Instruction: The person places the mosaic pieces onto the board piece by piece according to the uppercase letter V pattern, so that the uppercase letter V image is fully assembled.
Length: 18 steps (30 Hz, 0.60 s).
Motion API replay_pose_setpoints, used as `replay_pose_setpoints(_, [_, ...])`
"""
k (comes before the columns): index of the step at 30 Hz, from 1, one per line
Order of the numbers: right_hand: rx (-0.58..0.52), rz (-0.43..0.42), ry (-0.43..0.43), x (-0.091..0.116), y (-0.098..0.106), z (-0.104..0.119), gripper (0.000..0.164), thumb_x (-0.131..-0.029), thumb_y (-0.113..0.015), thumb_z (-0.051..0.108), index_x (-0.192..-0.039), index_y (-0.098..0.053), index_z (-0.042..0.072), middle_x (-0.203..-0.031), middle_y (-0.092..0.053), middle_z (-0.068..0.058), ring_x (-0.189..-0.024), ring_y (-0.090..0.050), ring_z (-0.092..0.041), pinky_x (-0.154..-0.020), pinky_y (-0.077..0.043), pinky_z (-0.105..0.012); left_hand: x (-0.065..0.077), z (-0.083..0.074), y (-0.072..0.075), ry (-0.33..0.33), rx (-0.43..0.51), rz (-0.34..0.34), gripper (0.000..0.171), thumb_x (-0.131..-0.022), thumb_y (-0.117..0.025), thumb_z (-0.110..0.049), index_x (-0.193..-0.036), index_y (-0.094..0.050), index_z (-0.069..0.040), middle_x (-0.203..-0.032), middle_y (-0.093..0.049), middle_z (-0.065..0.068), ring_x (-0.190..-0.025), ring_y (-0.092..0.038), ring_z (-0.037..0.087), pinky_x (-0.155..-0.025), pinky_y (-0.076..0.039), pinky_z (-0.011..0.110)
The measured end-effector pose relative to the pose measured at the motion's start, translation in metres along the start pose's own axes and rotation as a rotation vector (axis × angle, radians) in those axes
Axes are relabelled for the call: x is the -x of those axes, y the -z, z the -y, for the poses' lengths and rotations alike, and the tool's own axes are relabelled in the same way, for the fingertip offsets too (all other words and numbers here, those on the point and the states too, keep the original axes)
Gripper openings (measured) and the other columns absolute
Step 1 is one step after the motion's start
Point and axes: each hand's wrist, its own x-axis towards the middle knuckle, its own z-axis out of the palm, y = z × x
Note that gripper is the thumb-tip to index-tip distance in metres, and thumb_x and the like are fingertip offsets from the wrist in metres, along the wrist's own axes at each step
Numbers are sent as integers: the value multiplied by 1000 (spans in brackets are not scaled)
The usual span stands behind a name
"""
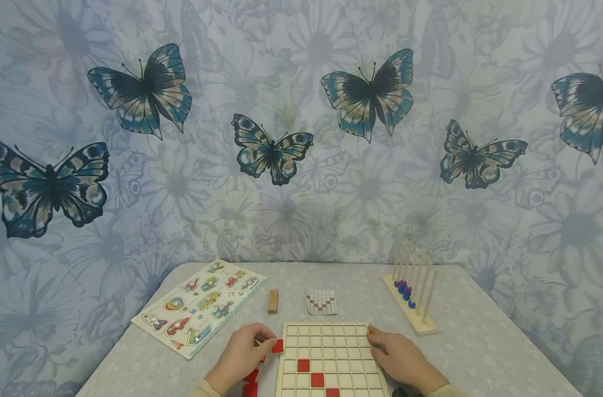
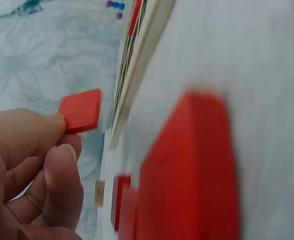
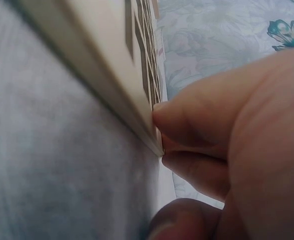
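In the head view my left hand (image 1: 242,350) pinches a flat red square tile (image 1: 278,346) between thumb and fingertips, beside the upper left edge of a pale wooden grid board (image 1: 341,353). The left wrist view shows that red tile (image 2: 80,111) held up off the table. Three red tiles (image 1: 317,380) sit in the board's cells along a diagonal. My right hand (image 1: 403,355) grips the board's right edge near the far corner. In the right wrist view its thumb lies on the frame (image 3: 111,75), with the fingers at the side.
Several loose red tiles (image 1: 251,376) lie left of the board. Beyond it are a pattern card (image 1: 321,302) and a small wooden block (image 1: 273,301). A picture puzzle (image 1: 202,303) lies at left; a rack with rods and beads (image 1: 410,303) stands at right.
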Motion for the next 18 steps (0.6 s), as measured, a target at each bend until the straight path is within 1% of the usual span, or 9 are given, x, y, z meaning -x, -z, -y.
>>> replay_pose_setpoints(3, [6,-1,6,0,0,0,44,-100,-66,24,-136,-64,-1,-149,-56,-17,-130,-59,-42,-104,-46,-61,-1,0,-6,-17,30,25,10,-96,-73,-23,-96,-72,-13,-83,-68,-5,-64,-61,10,-55,-53,26])
replay_pose_setpoints(8, [2,0,4,0,-1,0,44,-100,-66,24,-136,-64,-2,-149,-56,-18,-130,-59,-42,-104,-45,-61,-1,-1,-14,-39,-8,46,8,-96,-74,-24,-94,-71,-17,-85,-67,-9,-69,-57,4,-58,-51,24])
replay_pose_setpoints(13, [7,-6,5,0,-1,0,44,-100,-66,24,-135,-64,-2,-149,-56,-17,-130,-59,-42,-104,-46,-61,-2,-2,-19,-86,-34,55,6,-96,-74,-23,-94,-70,-20,-85,-68,-12,-69,-56,1,-61,-49,22])
replay_pose_setpoints(18, [-7,-16,22,0,-1,-1,43,-101,-65,22,-135,-64,-3,-148,-57,-19,-130,-59,-42,-103,-46,-60,-2,-2,-22,-89,-46,67,6,-97,-73,-25,-93,-70,-22,-85,-68,-13,-66,-55,0,-60,-48,22])
